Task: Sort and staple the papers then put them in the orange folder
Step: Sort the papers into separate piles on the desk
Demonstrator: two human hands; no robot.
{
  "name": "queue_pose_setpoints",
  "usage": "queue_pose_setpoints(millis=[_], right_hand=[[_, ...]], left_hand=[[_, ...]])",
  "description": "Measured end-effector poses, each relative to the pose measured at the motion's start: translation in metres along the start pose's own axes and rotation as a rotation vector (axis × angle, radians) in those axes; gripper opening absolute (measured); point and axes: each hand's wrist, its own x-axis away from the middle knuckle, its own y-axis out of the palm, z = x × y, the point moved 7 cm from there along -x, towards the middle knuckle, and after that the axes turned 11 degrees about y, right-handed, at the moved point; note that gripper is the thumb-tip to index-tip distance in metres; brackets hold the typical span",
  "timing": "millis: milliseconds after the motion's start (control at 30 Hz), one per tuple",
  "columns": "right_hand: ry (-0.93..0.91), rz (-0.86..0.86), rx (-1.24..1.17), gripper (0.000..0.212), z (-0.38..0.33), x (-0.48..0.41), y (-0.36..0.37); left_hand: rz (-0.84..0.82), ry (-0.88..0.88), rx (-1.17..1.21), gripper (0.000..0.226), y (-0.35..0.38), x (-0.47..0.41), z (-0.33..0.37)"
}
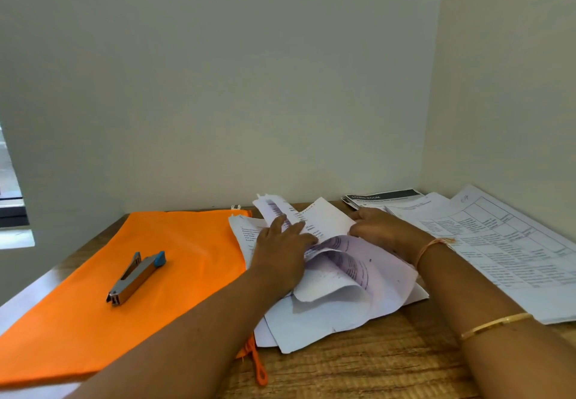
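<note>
Nearest, on the wooden table (374, 370) just right of the front corner of the orange folder (174, 299), a loose orange cord (258, 366) and the lower edge of a rumpled heap of papers (336, 314), overlapping the folder's right edge. On the folder itself, left of the heap, a stapler (137, 277), lying untouched and well apart from both hands. Judged early in the job: sorting under way, no sheet seen stapled or tucked into the folder, so stapling and filing all left to do. Further back, right of the folder, left hand (280, 244) laid flat on top of the heap, fingers spread and pressing a curled sheet down; right hand (378, 227) at the heap's far right side, fingers curled, seemingly pinching that sheet's edge, thumb hidden. Papers thus under the left fingers and between the two hands. Farthest right of the folder, toward the wall, flat printed sheets (505, 243), possibly an already sorted lot.
</note>
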Motion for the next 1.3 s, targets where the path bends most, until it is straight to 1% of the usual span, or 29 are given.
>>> queue_pose_setpoints(millis=[100, 233, 333, 400, 467, 500, 567, 700, 767, 800, 833, 867, 900, 1000, 1100, 1167, 1233, 1300], right_hand=[[0.032, -0.019, -0.079, 0.032, 0.005, -0.003, -0.001], [0.035, -0.095, -0.314, 0.027, 0.007, -0.003, -0.005], [0.04, -0.273, -0.553, 0.017, 0.003, 0.004, 0.002], [0.008, -0.383, -0.594, 0.023, -0.001, 0.007, 0.009], [-0.033, -0.437, -0.55, 0.034, -0.004, 0.011, 0.014], [-0.053, -0.459, -0.522, 0.036, -0.006, 0.013, 0.016], [-0.084, -0.477, -0.468, 0.032, -0.007, 0.016, 0.017], [-0.152, -0.501, -0.32, 0.027, -0.011, 0.023, 0.022], [-0.192, -0.515, -0.244, 0.027, -0.016, 0.027, 0.026], [-0.203, -0.515, -0.217, 0.027, -0.018, 0.029, 0.026], [-0.209, -0.513, -0.195, 0.027, -0.02, 0.031, 0.026], [-0.213, -0.514, -0.18, 0.027, -0.022, 0.032, 0.027], [-0.216, -0.513, -0.173, 0.027, -0.022, 0.033, 0.027], [-0.213, -0.468, -0.211, 0.025, -0.021, 0.028, 0.024], [-0.181, -0.347, -0.323, 0.023, -0.02, 0.019, 0.016], [-0.148, -0.217, -0.371, 0.02, -0.017, 0.013, 0.008], [-0.102, -0.039, -0.363, 0.016, -0.009, 0.005, -0.002], [-0.052, 0.146, -0.181, 0.016, 0.001, 0.0, -0.011]], left_hand=[[-0.013, -0.043, 0.043, 0.045, 0.001, 0.002, -0.005], [-0.023, -0.07, 0.136, 0.044, 0.005, 0.002, -0.008], [0.002, -0.083, 0.206, 0.039, 0.007, 0.001, -0.013], [0.042, -0.133, 0.302, 0.038, 0.006, 0.001, -0.018], [0.06, -0.184, 0.408, 0.042, 0.005, 0.003, -0.022], [0.067, -0.189, 0.452, 0.044, 0.004, 0.003, -0.023], [0.08, -0.202, 0.533, 0.04, 0.0, 0.003, -0.025], [0.118, -0.37, 0.787, 0.031, -0.001, 0.003, -0.034], [0.168, -0.457, 1.031, 0.039, 0.001, 0.005, -0.033], [0.18, -0.472, 1.091, 0.043, 0.002, 0.005, -0.032], [0.171, -0.462, 1.043, 0.04, 0.002, 0.005, -0.032], [0.175, -0.467, 0.987, 0.033, 0.002, 0.005, -0.033], [0.202, -0.493, 0.925, 0.027, 0.002, 0.006, -0.037], [0.26, -0.566, 0.843, 0.027, 0.002, 0.008, -0.045], [0.237, -0.599, 0.801, 0.029, 0.005, 0.008, -0.049], [0.25, -0.609, 0.773, 0.031, 0.005, 0.009, -0.052], [0.26, -0.597, 0.766, 0.032, 0.006, 0.008, -0.053], [0.268, -0.548, 0.689, 0.034, 0.002, 0.008, -0.051]])
